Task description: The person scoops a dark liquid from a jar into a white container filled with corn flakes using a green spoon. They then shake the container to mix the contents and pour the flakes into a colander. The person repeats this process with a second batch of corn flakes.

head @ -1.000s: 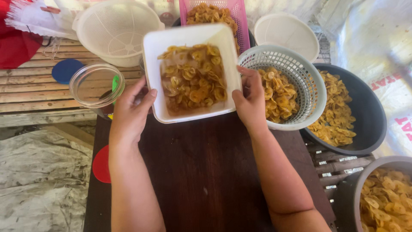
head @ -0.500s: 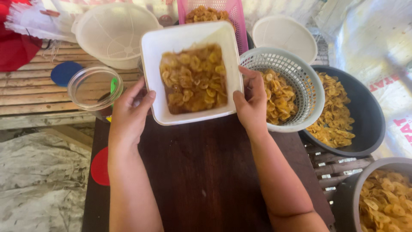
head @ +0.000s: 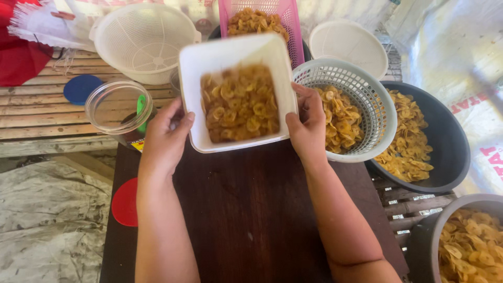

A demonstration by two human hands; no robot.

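A white square tub (head: 209,68) full of yellow-brown banana chips (head: 240,105) is held above a dark wooden board (head: 251,209). My left hand (head: 165,139) grips the tub's left side. My right hand (head: 308,126) grips its right side. The tub looks blurred from motion and tilts slightly away from me. A pale green round basket (head: 361,89) with chips sits just right of my right hand.
A black basin (head: 445,141) of chips lies at right, and a grey bowl (head: 445,220) of chips at bottom right. A pink basket (head: 272,10), a white colander (head: 141,39), a white bowl (head: 348,44) and a clear jar (head: 112,107) stand behind.
The tub has shifted slightly in my hands and the chips inside have resettled. Both hands keep the same grip.
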